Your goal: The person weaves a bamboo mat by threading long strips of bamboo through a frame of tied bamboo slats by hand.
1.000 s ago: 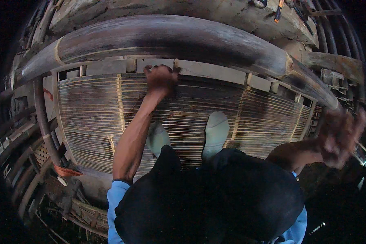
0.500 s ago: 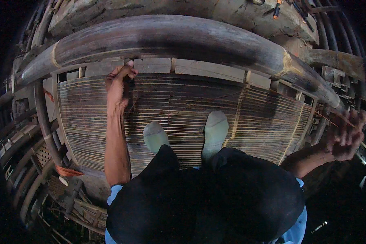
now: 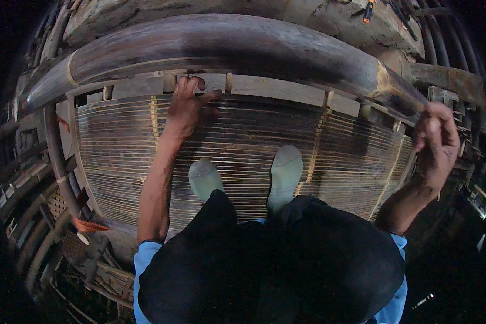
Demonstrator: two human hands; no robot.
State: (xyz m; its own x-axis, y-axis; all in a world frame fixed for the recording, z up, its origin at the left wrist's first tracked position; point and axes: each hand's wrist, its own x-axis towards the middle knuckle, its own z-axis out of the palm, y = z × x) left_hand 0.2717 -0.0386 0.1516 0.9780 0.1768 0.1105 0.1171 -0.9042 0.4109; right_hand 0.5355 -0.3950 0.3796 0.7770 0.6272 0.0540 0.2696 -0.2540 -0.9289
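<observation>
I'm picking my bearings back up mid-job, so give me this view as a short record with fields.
Left hand: fingers partly spread at the far edge of the slatted panel; contact unclear
Right hand: fingers curled, by the pole's right end; whether it grips anything is unclear
Slatted panel: thin strips running left to right
Pole: thick, dark, along the panel's far side
Socks: pale, two, over the panel
Cloth: orange, lower left
</observation>
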